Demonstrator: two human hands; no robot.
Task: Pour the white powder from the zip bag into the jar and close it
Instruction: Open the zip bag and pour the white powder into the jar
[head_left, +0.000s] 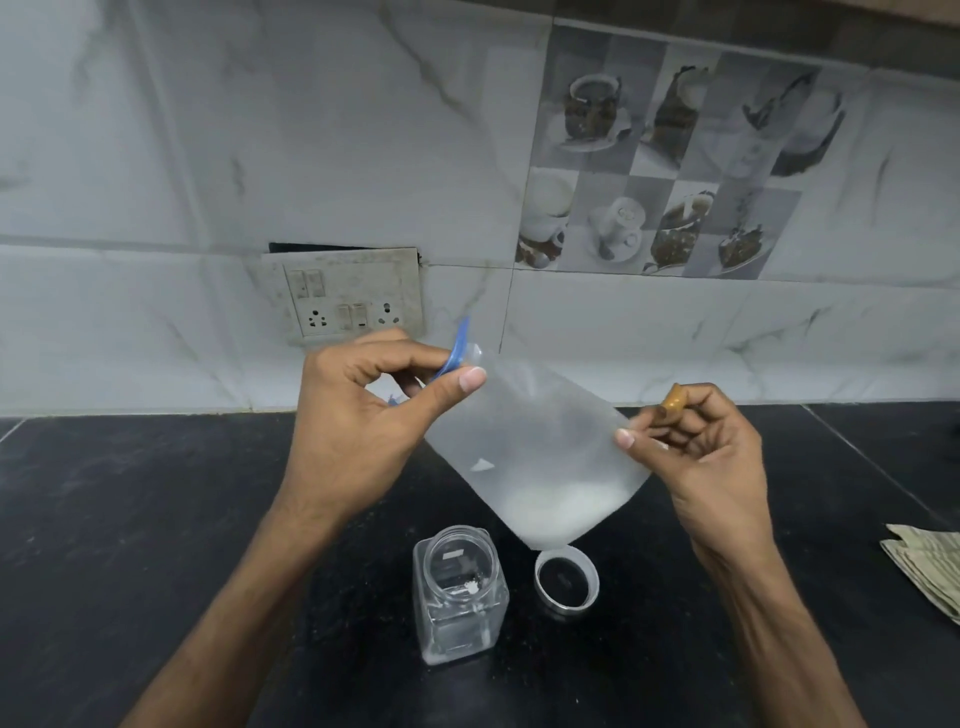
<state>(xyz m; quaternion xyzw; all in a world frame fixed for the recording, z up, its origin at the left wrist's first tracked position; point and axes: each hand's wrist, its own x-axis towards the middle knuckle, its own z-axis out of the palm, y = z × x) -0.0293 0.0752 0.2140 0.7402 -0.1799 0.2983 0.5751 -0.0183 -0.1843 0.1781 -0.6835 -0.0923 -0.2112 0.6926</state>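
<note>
- Left hand (353, 431) fingers (470, 378) are pinching the zip bag (535, 447) at its blue zip strip (457, 345), at the top corner; likely working the seal open, can't tell if it's open yet.
- Right hand (706, 457) fingers (626, 437) are gripping the bag's side edge to steady it; the same hand is also clamping a small brown piece (672, 399), can't tell what it is.
- Bag is hanging tilted in the air above the bench (156, 519), zip end up, so the white powder (556, 512) is settling in the low corner and not spilling.
- Bag: soft, frosted translucent film, rounded corners, mostly slack and near empty.
- Jar (460, 597) is standing upright and open below the bag, between the forearms; clear, square body, round neck, a thin powder layer at the bottom and a few specks inside.
- Lid (566, 579) is lying just beside the jar, inside facing up; white rim, dark centre.
- Bench: black speckled stone, glossy.
- Folded cloth (930, 571) is sitting at the right edge, well apart.
</note>
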